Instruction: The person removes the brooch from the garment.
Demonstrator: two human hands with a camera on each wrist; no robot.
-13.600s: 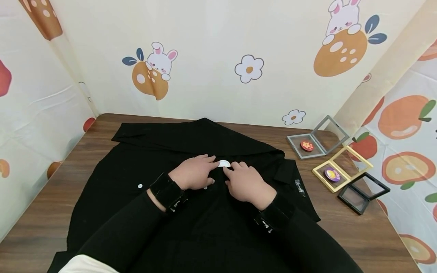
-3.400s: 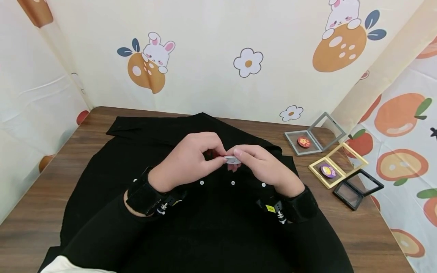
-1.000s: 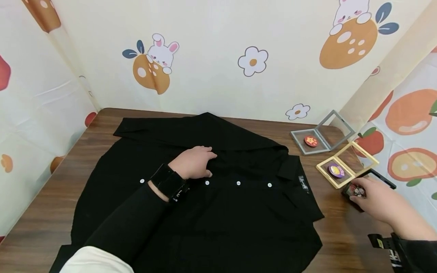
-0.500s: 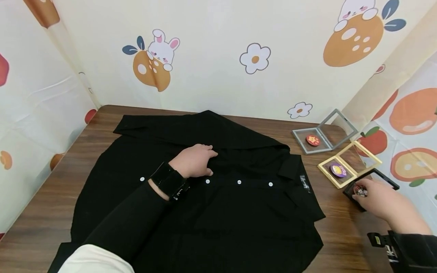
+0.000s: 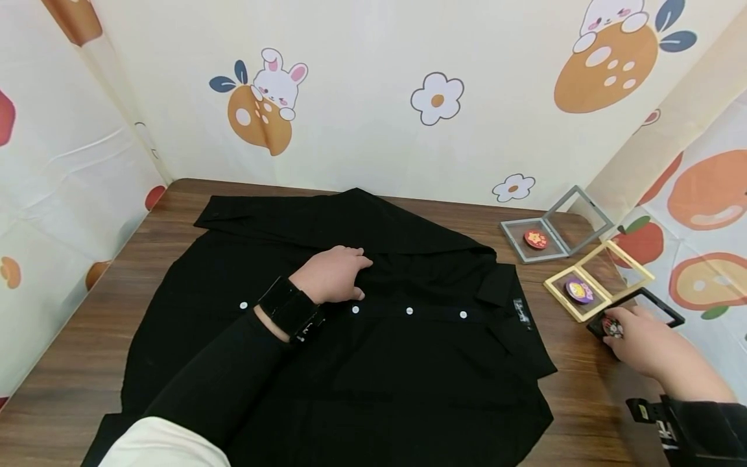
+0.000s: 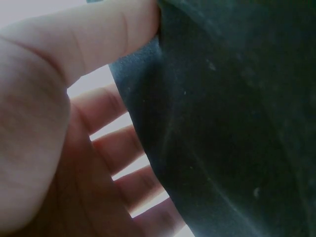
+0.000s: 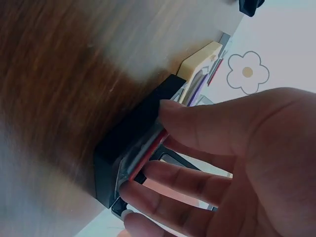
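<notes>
A black button-up shirt (image 5: 350, 370) lies spread on the wooden table, with several white buttons along its placket. My left hand (image 5: 329, 275) rests on it near the middle, fingers extended. In the left wrist view, the thumb (image 6: 98, 39) and fingertips meet the dark cloth. At the right, my right hand (image 5: 648, 340) pinches a round badge (image 5: 613, 326) with a dark, flowery-looking face. That badge's red edge (image 7: 148, 157) shows between thumb and fingers in the right wrist view. It sits tilted right at the base of an opened black display case (image 7: 133, 118).
Behind the black case, a yellow case (image 5: 592, 284) stands open with a purple badge (image 5: 580, 291) in it. Beyond that, an open grey case (image 5: 556, 237) has a red badge (image 5: 535, 239). A printed cloth wall (image 5: 362, 130) rises along the table's back edge.
Earlier both hands were at a small white piece over the shirt, later holding it up. The right hand has since moved right to the black case with the badge. Lately only slight finger movement shows.
</notes>
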